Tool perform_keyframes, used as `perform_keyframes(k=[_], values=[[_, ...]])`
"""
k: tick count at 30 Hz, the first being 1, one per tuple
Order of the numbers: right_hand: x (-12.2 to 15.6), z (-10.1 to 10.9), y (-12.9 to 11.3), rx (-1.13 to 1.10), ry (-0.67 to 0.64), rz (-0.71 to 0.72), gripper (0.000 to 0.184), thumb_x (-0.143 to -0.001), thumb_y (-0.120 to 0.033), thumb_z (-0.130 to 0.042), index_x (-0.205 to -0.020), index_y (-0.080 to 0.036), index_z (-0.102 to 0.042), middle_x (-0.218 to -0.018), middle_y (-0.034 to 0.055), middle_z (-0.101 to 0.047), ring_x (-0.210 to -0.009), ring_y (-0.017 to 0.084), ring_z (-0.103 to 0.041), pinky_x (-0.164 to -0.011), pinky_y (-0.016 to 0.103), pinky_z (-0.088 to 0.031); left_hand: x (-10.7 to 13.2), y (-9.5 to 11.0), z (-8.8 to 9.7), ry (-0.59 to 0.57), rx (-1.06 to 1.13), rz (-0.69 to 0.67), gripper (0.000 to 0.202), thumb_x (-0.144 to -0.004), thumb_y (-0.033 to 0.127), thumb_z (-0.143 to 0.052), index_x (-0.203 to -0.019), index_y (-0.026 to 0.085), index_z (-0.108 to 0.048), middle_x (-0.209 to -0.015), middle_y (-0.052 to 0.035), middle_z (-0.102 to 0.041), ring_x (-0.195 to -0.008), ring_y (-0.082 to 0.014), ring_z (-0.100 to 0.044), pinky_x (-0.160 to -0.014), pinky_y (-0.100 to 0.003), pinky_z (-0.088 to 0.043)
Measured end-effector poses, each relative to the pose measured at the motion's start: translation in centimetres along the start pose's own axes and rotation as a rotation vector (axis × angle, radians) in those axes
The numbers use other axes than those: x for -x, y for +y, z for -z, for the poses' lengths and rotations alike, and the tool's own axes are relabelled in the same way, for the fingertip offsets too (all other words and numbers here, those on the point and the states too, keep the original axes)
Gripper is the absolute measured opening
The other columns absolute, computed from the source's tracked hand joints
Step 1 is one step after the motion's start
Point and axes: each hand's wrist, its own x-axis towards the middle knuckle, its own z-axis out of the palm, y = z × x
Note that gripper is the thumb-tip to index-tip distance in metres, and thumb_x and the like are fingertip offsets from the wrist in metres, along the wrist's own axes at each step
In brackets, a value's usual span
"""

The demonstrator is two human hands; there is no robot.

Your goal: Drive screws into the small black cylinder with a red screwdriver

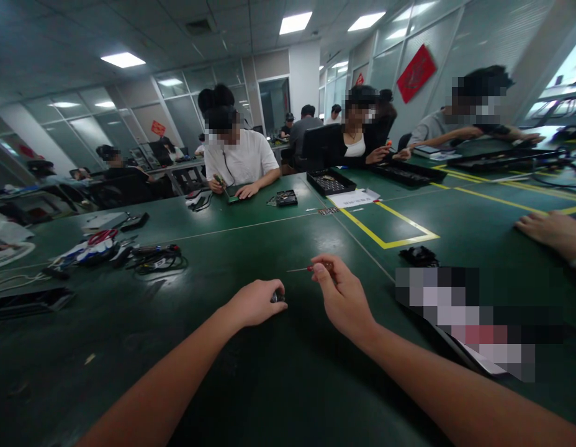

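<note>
My right hand [341,288] is closed around the red handle of a thin screwdriver [299,269], whose narrow metal shaft points left above the green tabletop. To the left of it, my left hand [257,302] has its thumb and fingers curled around a small dark, silvery object [275,297]. Most of that object is covered by the fingers, and its kind cannot be made out. A gap separates the two hands, and the screwdriver tip does not touch the left hand.
Cables and tools [155,256] lie at the left, near a black tray [30,302]. A black case [331,182] and white paper [355,198] sit beyond my hands. Another person's hand [555,233] rests at the right. A person in white [241,158] works opposite.
</note>
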Motion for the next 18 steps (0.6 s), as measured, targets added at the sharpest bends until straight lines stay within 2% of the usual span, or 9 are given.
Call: perform_keyframes(k=[4, 9, 14, 18], values=[[0.1, 0.0, -0.1, -0.010, -0.011, -0.005, 0.024, -0.101, -0.040, -0.047, -0.108, -0.023, -0.062, -0.082, 0.0012, -0.066, -0.076, 0.018, -0.064, -0.070, 0.030, -0.046, -0.3, -0.1, 0.2, -0.014, -0.028, -0.029, 0.024, -0.086, 0.042, -0.067, -0.101, 0.024, -0.066, -0.098, -0.0035, -0.070, -0.086, -0.0218, -0.064, -0.066, -0.029, -0.039], [0.1, -0.1, -0.1, -0.031, -0.022, -0.014, 0.024, -0.101, -0.040, -0.047, -0.108, -0.023, -0.062, -0.082, 0.0010, -0.066, -0.076, 0.018, -0.064, -0.071, 0.030, -0.046, 0.2, -0.5, 0.7, 0.053, -0.039, 0.029, 0.025, -0.086, 0.045, -0.064, -0.097, 0.022, -0.067, -0.094, -0.0047, -0.070, -0.083, -0.0222, -0.064, -0.065, -0.030, -0.039], [0.0, -0.1, 0.0, -0.023, -0.036, -0.029, 0.024, -0.101, -0.040, -0.047, -0.108, -0.023, -0.062, -0.083, 0.0009, -0.067, -0.075, 0.017, -0.063, -0.070, 0.030, -0.045, 0.5, -2.8, 1.4, 0.120, 0.185, 0.028, 0.027, -0.085, 0.039, -0.060, -0.104, 0.022, -0.070, -0.098, -0.0051, -0.070, -0.085, -0.0211, -0.063, -0.069, -0.029, -0.042], [0.0, 0.0, 0.1, -0.027, -0.046, -0.047, 0.025, -0.101, -0.041, -0.047, -0.108, -0.023, -0.062, -0.083, 0.0009, -0.066, -0.075, 0.017, -0.063, -0.069, 0.030, -0.045, 1.1, -5.4, 2.1, 0.134, 0.482, 0.109, 0.036, -0.086, 0.044, -0.056, -0.107, 0.020, -0.072, -0.090, -0.0054, -0.068, -0.068, -0.0167, -0.057, -0.061, -0.028, -0.040]])
